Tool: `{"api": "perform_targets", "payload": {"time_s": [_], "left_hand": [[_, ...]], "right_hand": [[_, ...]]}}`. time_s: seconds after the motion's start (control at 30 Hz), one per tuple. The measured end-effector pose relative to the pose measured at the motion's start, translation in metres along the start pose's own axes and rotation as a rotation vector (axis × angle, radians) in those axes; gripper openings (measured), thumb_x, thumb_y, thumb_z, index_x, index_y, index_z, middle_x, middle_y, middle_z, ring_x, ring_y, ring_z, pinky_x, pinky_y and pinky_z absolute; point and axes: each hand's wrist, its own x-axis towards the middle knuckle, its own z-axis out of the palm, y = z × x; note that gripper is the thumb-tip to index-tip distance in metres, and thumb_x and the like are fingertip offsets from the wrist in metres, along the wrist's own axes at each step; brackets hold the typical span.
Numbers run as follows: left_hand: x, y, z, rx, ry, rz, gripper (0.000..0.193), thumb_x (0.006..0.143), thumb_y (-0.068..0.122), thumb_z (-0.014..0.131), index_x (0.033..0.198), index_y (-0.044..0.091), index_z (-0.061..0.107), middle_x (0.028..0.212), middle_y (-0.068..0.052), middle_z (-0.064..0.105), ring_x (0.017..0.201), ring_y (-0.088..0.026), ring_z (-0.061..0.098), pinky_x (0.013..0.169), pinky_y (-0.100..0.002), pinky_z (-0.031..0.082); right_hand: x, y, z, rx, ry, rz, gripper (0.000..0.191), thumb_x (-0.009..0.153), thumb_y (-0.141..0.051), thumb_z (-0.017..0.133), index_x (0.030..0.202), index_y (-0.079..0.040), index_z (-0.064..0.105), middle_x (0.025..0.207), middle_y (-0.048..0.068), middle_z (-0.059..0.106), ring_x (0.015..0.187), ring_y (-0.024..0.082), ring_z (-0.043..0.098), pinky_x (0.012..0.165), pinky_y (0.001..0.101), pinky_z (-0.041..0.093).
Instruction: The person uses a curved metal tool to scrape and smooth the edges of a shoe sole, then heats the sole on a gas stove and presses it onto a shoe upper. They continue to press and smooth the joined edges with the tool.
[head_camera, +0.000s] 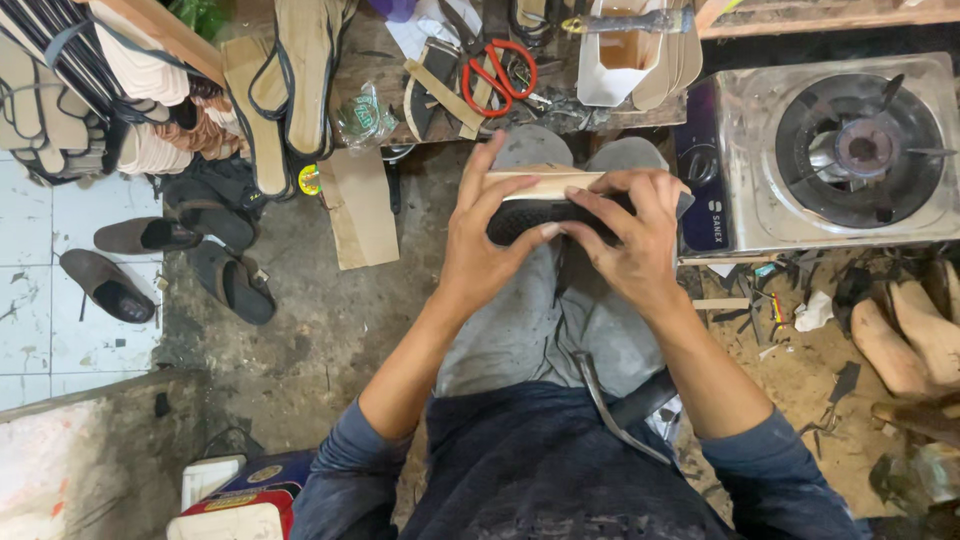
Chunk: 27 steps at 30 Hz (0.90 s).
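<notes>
**Both hands clamp a sandal over the lap**

Gripped from both ends, the sandal (560, 205) sits above the knees, tan sole edge far, black upper near. Left hand (480, 235) braces its left end, fingers spread over the sole; right hand (630, 235) presses the upper down, likely seating it. Scissors (495, 70) lie far; stove (820, 150) stands right.

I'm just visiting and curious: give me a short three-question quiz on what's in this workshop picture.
1. True or false: both hands grip one shoe part over the lap.
2. What colour are the scissors' handles on the bench?
3. Which side of the person is the gas stove: A left, B right?

Key:
1. True: left hand and right hand hold the black sole piece.
2. Red, on the scissors.
3. B: the stove stands to the right.
</notes>
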Motion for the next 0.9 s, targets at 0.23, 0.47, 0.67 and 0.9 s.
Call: {"api": "perform_targets", "payload": {"time_s": [0.23, 0.47, 0.67, 0.9], "left_hand": [[0.005, -0.015, -0.003, 0.07, -0.038, 0.072, 0.045, 0.076, 0.015, 0.09, 0.117, 0.007, 0.072, 0.123, -0.008, 0.072, 0.129, -0.03, 0.061, 0.112, -0.042, 0.049], [-0.004, -0.024, 0.004, 0.033, 0.034, 0.078, 0.037, 0.081, 0.014, 0.09, 0.112, 0.006, 0.073, 0.119, -0.008, 0.074, 0.127, -0.03, 0.062, 0.113, -0.043, 0.048], [-0.006, -0.023, 0.008, 0.014, 0.093, 0.028, 0.035, 0.079, 0.01, 0.089, 0.111, 0.006, 0.074, 0.118, -0.008, 0.074, 0.127, -0.03, 0.062, 0.113, -0.042, 0.048], [-0.003, -0.013, -0.002, 0.179, -0.046, 0.017, 0.037, 0.08, 0.015, 0.086, 0.114, 0.008, 0.073, 0.121, -0.007, 0.074, 0.126, -0.027, 0.063, 0.116, -0.048, 0.041]], "right_hand": [[-0.004, 0.008, 0.009, 0.212, -0.055, 0.101, 0.026, 0.072, -0.01, 0.092, 0.092, -0.009, 0.075, 0.091, 0.004, 0.067, 0.092, 0.021, 0.059, 0.09, 0.0369, 0.038], [-0.002, 0.004, 0.013, 0.188, -0.006, 0.124, 0.026, 0.072, -0.008, 0.094, 0.094, -0.006, 0.079, 0.088, 0.005, 0.065, 0.088, 0.021, 0.058, 0.084, 0.0348, 0.04], [0.005, -0.004, 0.012, 0.199, 0.025, 0.187, 0.034, 0.072, -0.011, 0.095, 0.099, -0.005, 0.076, 0.095, 0.007, 0.063, 0.094, 0.024, 0.058, 0.087, 0.0358, 0.044], [-0.001, 0.007, -0.019, -0.027, -0.059, 0.027, 0.042, 0.067, -0.011, 0.094, 0.102, -0.002, 0.072, 0.103, 0.012, 0.059, 0.099, 0.031, 0.056, 0.086, 0.0423, 0.046]]}}
